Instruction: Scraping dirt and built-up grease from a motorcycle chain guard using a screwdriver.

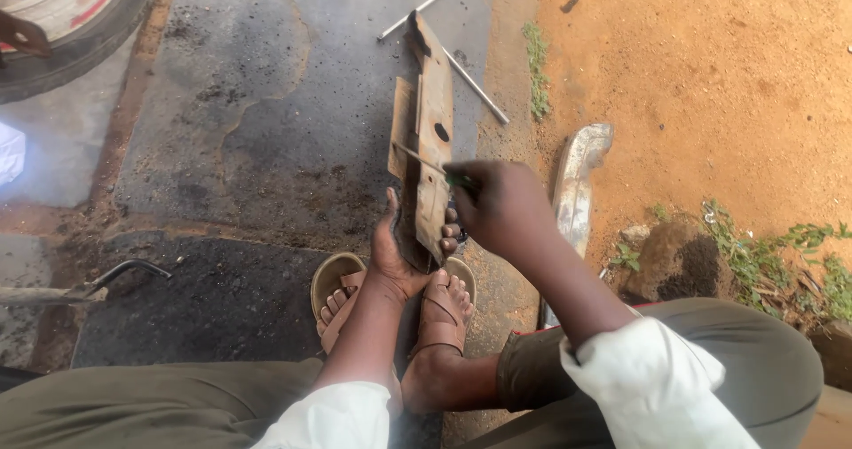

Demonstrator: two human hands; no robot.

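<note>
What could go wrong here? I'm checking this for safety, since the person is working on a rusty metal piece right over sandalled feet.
The left hand grips the rusty metal piece bare, so its rough edges could cut the palm. The piece stands just above the open sandals; if it slips, it may land on the toes. The right hand works a thin green-handled tool against the metal, and a slip could jab the left hand.

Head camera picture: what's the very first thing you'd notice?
A long rusty metal piece stands out in the middle, propped on the dark concrete. The left hand steadies its lower end just above two sandalled feet, while the right hand presses a thin tool against it. To the right lies bright orange dirt.
</note>
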